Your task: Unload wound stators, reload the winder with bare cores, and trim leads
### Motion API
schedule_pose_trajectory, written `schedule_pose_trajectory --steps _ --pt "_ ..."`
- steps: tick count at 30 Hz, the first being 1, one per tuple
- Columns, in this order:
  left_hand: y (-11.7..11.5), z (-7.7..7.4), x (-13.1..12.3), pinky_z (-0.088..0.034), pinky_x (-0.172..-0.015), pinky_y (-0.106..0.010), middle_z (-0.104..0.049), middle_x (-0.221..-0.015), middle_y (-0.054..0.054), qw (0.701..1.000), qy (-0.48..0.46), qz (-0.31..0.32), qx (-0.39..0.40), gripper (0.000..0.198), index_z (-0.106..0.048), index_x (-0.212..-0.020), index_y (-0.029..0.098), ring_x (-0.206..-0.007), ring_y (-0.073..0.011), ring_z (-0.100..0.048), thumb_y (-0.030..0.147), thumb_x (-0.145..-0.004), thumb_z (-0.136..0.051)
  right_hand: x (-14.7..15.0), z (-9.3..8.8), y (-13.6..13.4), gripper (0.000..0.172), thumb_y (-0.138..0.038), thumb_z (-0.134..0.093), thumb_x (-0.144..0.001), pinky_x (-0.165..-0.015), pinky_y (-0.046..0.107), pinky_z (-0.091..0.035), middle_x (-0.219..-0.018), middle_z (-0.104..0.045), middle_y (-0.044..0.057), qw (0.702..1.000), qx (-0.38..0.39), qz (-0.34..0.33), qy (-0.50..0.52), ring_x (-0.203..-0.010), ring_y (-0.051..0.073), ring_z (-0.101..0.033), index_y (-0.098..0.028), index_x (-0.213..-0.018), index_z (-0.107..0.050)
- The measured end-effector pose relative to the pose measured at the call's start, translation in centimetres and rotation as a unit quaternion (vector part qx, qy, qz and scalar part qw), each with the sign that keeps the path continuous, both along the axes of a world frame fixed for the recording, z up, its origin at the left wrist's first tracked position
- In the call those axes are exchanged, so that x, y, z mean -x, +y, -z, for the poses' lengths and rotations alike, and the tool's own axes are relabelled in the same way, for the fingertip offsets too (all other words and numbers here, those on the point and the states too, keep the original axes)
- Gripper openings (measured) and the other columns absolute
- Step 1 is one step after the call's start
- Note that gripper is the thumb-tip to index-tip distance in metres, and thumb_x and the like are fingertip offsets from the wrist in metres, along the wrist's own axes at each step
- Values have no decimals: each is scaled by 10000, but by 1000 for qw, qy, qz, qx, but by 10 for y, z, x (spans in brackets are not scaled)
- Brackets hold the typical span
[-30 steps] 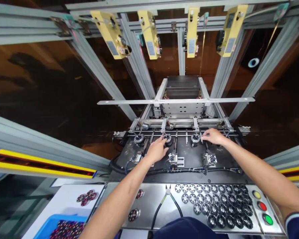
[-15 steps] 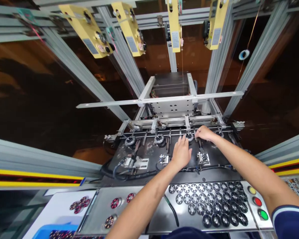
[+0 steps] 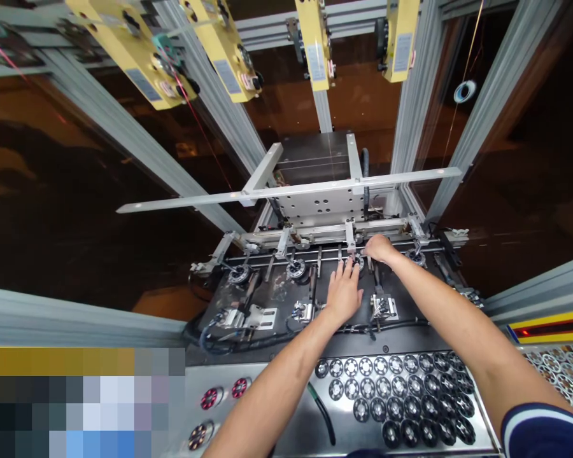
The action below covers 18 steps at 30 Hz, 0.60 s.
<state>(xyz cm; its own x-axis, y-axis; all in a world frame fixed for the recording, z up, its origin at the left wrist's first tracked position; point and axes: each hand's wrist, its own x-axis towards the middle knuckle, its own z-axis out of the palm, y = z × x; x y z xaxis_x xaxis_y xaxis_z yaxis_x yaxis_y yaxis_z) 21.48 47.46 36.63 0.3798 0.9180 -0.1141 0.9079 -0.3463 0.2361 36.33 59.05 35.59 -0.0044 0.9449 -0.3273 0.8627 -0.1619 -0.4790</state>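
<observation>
My left hand (image 3: 344, 294) reaches over the dark machine bed, palm down, its fingers stretched and apart. Its fingertips lie at the near edge of a round slotted motor stator (image 3: 360, 262) on the third winding station, partly covering it. Just right of that stator, my right hand (image 3: 379, 248) is closed near the metal rods; its fingertips are turned away, so what they hold, if anything, is hidden. Other stators sit on the stations to the left (image 3: 239, 274), at the middle left (image 3: 297, 270) and at the far right (image 3: 416, 257).
Rows of black stators (image 3: 397, 385) stand on the metal front panel. Several red- or copper-wound stators (image 3: 209, 399) and a green-black pen-like tool (image 3: 321, 413) lie left of them. A long metal bar (image 3: 286, 190) crosses behind my hands. Yellow wire tensioners (image 3: 314, 48) hang above. The lower left is pixelated.
The camera view has shifted, so the machine appears farther left. My left fingers have spread wider at the stator. My right hand has moved slightly farther back beside it and stays closed.
</observation>
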Motion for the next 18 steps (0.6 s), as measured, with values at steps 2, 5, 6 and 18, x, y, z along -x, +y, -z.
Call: schedule_pose_trajectory --steps 2,5,6,18 --pt "0 -2 1 -322 -1201 -537 -251 -1666 -165 1000 4 4 7 746 -353 -1529 135 -1532 -372 -233 229 -845 -636 2 1 -6 297 -367 -645 -952 -831 383 -592 -1131 -676 63 999 17 -4 38 -979 213 -676 -135 -1136 -653" --pt "0 -3 1 -317 -1202 -549 -237 -1671 -157 1000 7 8 17 802 -339 -1539 138 -1521 -378 -262 196 -805 -657 7 6 -12 287 -357 -643 -955 -819 377 -596 -1123 -679 61 996 37 -10 81 -964 206 -678 -131 -1131 -653" --pt "0 -3 1 -312 -1204 -555 -226 -1674 -154 1000 7 8 18 817 -333 -1542 137 -1520 -380 -264 181 -794 -660 8 8 -13 284 -352 -642 -956 -820 376 -596 -1126 -678 64 995 40 -10 90 -965 204 -678 -132 -1137 -650" --pt "4 -34 1 -475 -1101 -421 -585 -1453 -167 996 -57 64 -11 491 -493 -1444 148 -1321 -279 -586 234 -961 -491 -41 -55 -87 146 -303 -763 -834 -878 304 -512 -893 -751 46 996 -76 -17 31 -893 171 -684 -165 -805 -726"
